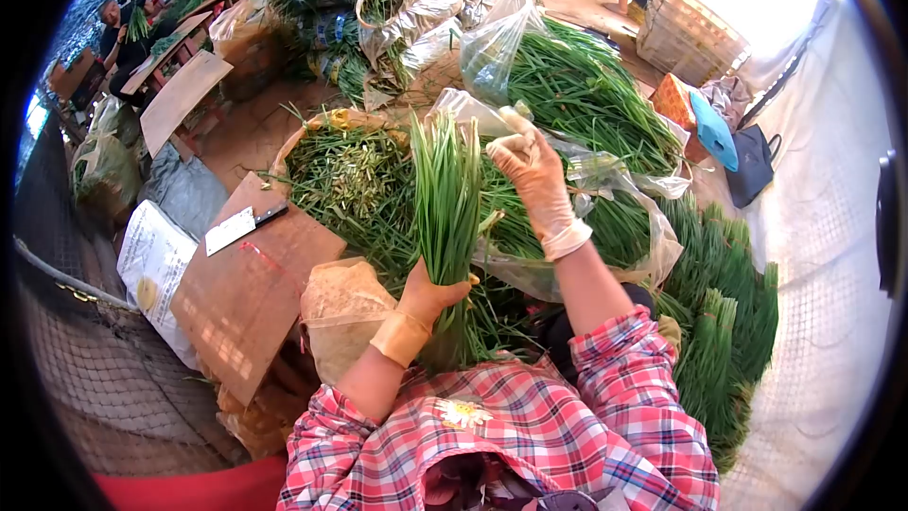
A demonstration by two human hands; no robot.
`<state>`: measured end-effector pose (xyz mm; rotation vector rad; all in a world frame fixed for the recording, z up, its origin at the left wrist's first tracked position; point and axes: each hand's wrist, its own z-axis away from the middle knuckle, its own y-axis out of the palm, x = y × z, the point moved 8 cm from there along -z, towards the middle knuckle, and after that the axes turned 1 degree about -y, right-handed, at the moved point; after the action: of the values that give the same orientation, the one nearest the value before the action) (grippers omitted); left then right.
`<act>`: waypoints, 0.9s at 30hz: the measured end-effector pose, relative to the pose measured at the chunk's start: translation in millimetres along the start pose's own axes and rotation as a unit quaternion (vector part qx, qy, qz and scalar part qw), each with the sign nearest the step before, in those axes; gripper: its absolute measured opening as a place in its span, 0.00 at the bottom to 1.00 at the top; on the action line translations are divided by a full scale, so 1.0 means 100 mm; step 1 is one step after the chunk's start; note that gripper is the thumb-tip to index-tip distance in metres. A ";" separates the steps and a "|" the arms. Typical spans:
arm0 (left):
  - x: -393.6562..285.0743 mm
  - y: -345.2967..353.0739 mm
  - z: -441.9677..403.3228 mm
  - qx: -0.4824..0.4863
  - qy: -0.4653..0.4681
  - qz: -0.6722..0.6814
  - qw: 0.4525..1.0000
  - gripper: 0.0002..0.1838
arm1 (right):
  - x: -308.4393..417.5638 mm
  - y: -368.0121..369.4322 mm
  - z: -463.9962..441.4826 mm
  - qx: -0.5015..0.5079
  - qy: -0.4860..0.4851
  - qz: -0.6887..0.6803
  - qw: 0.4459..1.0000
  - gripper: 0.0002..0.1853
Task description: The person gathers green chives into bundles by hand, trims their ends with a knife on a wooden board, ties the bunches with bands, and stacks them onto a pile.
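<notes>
My left hand (430, 301), in a pale glove, is closed round the lower part of a bunch of garlic chives (445, 194). The bunch stands upright in front of my chest, its paler ends at the top. My right hand (534, 170), also gloved, is raised just right of the bunch and apart from it. Its fingers are bent inward in a pinch; whatever they hold, if anything, is too small to name. Behind the bunch lies a heap of trimmings and loose leaves (350, 166). More chives (619, 227) lie on clear plastic below my right hand.
At left, a cleaver (244, 227) with a black handle lies on a brown board (246, 293). Large chive bundles (596, 95) lie ahead, and trimmed bunches (714, 350) line my right side. Wrapped bundles (331, 28), a basket (689, 24) and other people (128, 33) are farther back.
</notes>
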<state>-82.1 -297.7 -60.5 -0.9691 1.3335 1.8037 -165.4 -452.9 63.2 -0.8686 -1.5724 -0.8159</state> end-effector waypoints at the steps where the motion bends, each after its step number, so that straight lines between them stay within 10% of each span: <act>1: 0.03 0.00 0.00 0.005 0.001 0.002 1.000 0.28 | 0.04 0.01 -0.07 0.054 0.020 0.009 0.998 0.31; 5: 0.07 0.04 0.00 0.010 0.005 -0.048 0.999 0.27 | 0.18 0.08 -0.23 0.120 -0.019 0.290 0.949 0.16; 9: 0.11 -0.02 -0.02 0.006 0.053 -0.071 0.996 0.28 | 0.00 0.13 -0.19 0.186 0.160 0.157 0.957 0.13; 21: 0.03 -0.07 0.05 0.002 0.035 -0.022 0.999 0.25 | 0.15 -0.08 -0.17 0.129 0.055 0.126 0.982 0.15; 24: 0.02 -0.06 0.06 -0.005 0.020 -0.023 1.000 0.26 | 0.09 0.10 0.04 0.189 0.019 0.326 0.926 0.21; 27: 0.07 -0.07 0.04 -0.014 0.014 -0.055 0.998 0.27 | -0.29 0.17 0.09 0.167 0.072 0.185 0.966 0.11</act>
<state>-80.2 -291.5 -68.7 -1.0646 1.2512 1.7358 -151.0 -439.8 34.3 -0.8006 -1.3158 -0.3253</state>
